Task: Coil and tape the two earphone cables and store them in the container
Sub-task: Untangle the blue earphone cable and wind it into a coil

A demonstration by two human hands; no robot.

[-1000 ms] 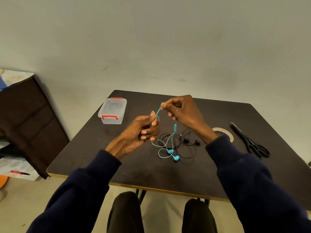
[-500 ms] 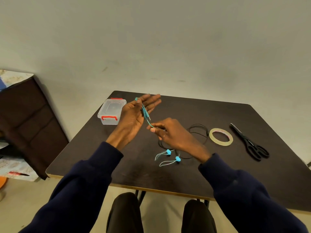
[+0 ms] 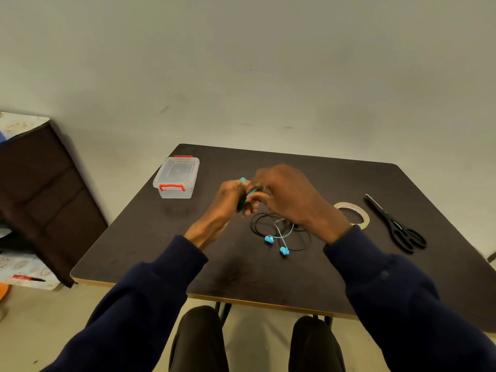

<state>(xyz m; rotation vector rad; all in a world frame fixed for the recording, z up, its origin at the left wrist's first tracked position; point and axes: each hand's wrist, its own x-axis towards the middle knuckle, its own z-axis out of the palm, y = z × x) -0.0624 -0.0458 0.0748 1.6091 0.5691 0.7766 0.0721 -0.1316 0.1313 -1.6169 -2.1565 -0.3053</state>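
Left hand (image 3: 230, 197) is raised above the table (image 3: 263, 272) with its fingers curled round the blue earphone cable (image 3: 252, 191). A blue bit pokes out at the top of the fist, and a small metal tip, probably the plug, hangs below it. There is something dark inside the fist, too blurred to identify.

Right hand (image 3: 291, 201) is touching the left, its fingertips pinching the same blue cable just beside the left fingers. Motion blur hides the exact finger placement.

The rest of the cable drops behind the right hand to the tabletop, where the two blue earbuds (image 3: 269, 239) lie near the front of the hands. They lie on top of the black earphone cable (image 3: 253, 224), which sits in loose loops flat on the table. The right wrist partly hides those loops, and the black buds can't be seen.

The container (image 3: 177, 181) is clear plastic with the lid on and red latches. It sits at the far left corner of the table, well apart from the cables.

The tape roll (image 3: 365, 218) lies flat to the right of the right wrist, which cuts off its near edge. There is reddish print on the inner ring, too small to read. Black scissors (image 3: 397, 228) lie further right.

Navy sleeves (image 3: 150, 296) and dark knees are at the bottom edge. A dark cabinet (image 3: 40, 189) is at the left, with patterned boxes that the frame cuts off and markings that are unreadable.
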